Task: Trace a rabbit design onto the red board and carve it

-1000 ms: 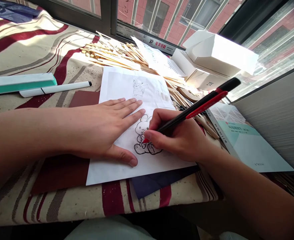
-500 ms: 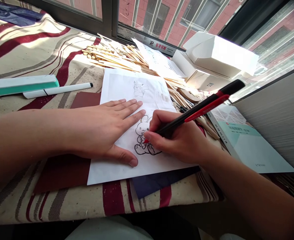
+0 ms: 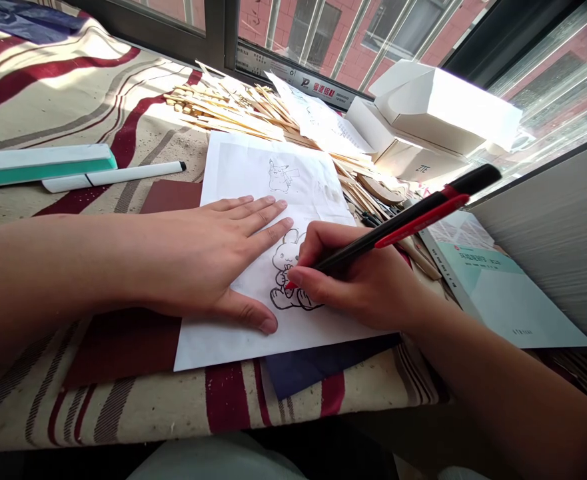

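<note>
A white sheet of paper (image 3: 223,340) lies on the striped cloth, with a small cartoon figure (image 3: 282,176) drawn near its top and a bear-like drawing (image 3: 286,257) in bold dark lines lower down. My left hand (image 3: 233,257) rests flat on the sheet, fingers spread, left of the bear-like drawing. Pinched in my right hand (image 3: 358,273) is a black and red pen (image 3: 403,223); its red tip touches or nearly touches the middle of that drawing. My right fingers hide the drawing's right part.
Dark red (image 3: 128,347) and navy (image 3: 318,370) sheets stick out under the paper. At left lie a white and green block (image 3: 46,165) and a white marker (image 3: 123,175). Thin wooden sticks (image 3: 223,110), white boxes (image 3: 448,107) and a pale green book (image 3: 503,287) lie behind and right.
The pen in my right hand leans slightly farther right, and its tip has shifted slightly down and left on the drawing. My left hand stays flat on the paper.
</note>
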The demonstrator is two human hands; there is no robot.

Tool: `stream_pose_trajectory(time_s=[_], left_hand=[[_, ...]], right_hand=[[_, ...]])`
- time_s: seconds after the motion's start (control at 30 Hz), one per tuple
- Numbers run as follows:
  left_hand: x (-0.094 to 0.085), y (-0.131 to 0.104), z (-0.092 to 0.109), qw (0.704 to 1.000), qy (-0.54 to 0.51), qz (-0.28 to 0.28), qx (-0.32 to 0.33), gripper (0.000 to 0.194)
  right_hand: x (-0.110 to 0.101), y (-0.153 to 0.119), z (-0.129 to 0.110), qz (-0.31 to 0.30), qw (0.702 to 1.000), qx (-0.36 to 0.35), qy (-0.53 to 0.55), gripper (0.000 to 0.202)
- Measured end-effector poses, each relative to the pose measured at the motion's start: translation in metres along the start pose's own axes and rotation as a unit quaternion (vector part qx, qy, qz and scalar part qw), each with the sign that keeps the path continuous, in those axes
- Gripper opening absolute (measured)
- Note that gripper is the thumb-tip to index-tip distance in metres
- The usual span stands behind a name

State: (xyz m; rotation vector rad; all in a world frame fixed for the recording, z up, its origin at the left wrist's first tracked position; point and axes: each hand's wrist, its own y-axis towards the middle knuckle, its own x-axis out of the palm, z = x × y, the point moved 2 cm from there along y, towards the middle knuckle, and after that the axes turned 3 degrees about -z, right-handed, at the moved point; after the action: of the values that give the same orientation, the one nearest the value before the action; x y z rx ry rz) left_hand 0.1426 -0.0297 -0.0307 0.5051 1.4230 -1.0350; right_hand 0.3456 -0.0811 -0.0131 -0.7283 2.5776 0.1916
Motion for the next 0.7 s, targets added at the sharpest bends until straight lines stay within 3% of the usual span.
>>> stream_pose_trajectory(time_s=[0.27,0.7], left_hand=[[-0.0002,0.0003,0.0002,1.000,0.006,-0.010,-0.009,0.132],[0.0012,0.0011,-0.0005,1.000,0.003,-0.001,-0.003,0.130]], right_hand=[[-0.0033,-0.0012,-0.0026,-0.022,0.999,-0.023,-0.035,0.022],[0.0000,0.0011,0.0008,0.002,1.000,-0.017,-0.012,0.023]])
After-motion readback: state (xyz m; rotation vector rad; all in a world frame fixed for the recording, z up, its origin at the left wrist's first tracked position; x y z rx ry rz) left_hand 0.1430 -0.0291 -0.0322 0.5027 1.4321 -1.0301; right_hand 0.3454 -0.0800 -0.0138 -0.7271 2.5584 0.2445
